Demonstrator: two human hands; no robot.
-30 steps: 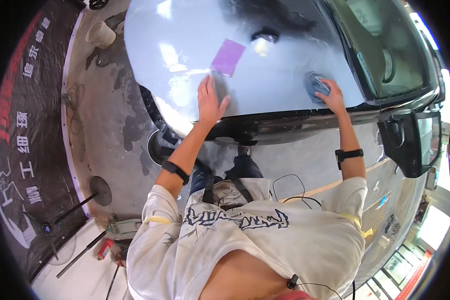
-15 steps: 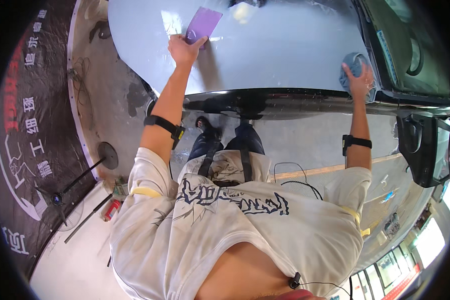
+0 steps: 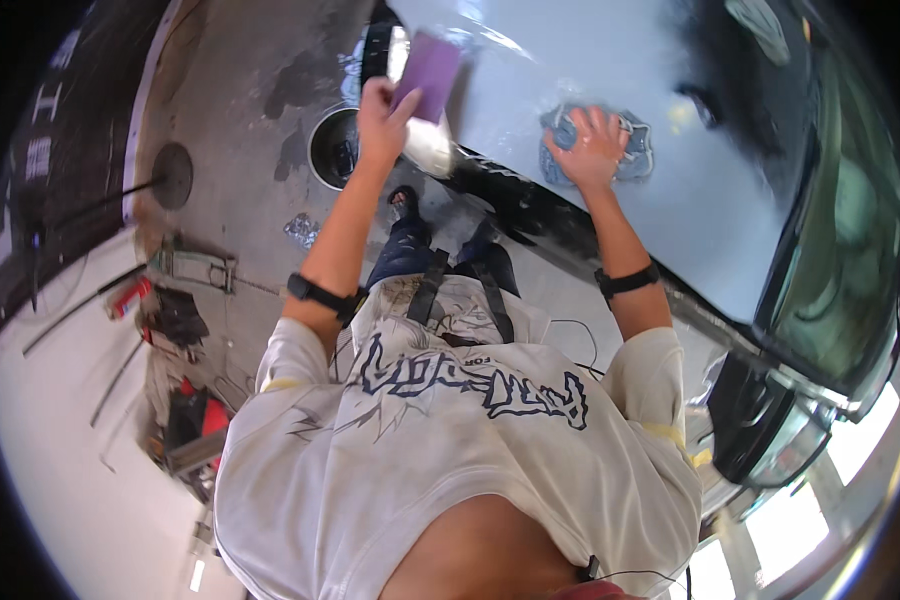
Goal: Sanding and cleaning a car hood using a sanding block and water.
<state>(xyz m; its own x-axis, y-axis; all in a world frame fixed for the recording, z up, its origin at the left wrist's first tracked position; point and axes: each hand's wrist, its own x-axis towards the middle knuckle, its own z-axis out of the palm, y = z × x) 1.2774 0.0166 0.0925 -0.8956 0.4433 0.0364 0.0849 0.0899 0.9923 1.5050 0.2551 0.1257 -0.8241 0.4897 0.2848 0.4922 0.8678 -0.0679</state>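
My left hand (image 3: 382, 122) pinches a thin purple rectangular sheet (image 3: 430, 76) between thumb and fingers. The sheet is held up near the front corner of a car's pale grey hood (image 3: 610, 50), beside the headlight (image 3: 428, 148). On the hood, my right hand (image 3: 592, 150) lies with fingers spread over a wet, bunched grey-blue cloth (image 3: 634, 160), pressing it against the panel. The cloth shows around the hand on both sides. Water glistens on the hood near it.
A dark bucket (image 3: 313, 150) stands on the floor left of the headlight. Crumpled clear plastic (image 3: 302, 230) lies near my feet. The windshield (image 3: 840, 260) and side mirror (image 3: 760, 420) are at right. A black round-based stand (image 3: 173, 175) is at left.
My view and body have shifted left toward the car's front corner. My right hand and the cloth have moved from the windshield side to the hood's middle. The purple sheet stays in my left hand.
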